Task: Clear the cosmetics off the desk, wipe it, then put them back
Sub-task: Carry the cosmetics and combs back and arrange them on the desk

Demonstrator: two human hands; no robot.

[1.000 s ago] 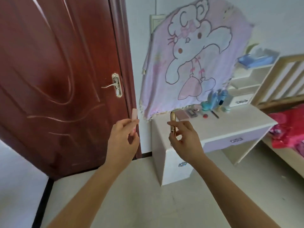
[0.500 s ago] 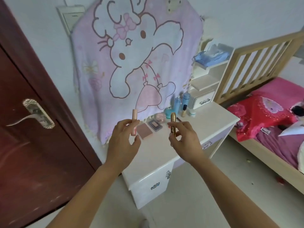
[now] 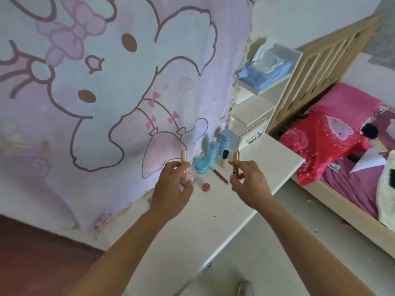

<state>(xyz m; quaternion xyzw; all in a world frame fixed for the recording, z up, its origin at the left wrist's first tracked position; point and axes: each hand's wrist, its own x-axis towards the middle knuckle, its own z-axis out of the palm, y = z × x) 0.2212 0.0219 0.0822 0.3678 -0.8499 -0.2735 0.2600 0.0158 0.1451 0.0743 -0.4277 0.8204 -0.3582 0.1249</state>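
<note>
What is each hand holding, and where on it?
Left hand grips a pink tube by its lower half; right hand pinches a gold tube around its lower part.

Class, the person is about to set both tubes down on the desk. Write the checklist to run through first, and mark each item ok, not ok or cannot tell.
1. Left hand grips the pink tube firmly, upright: ok.
2. Right hand grips the gold tube firmly, upright: ok.
3. Bare desk in front of the hands to set them on: ok.
4. Small red pot and dark pencil lie between the hands, out of the way: not ok, so steer around them.
5. Blue bottles at the back stand upright, clear of the hands: ok.
6. Desk wiped already: cannot tell; a few dark specks show.
</note>
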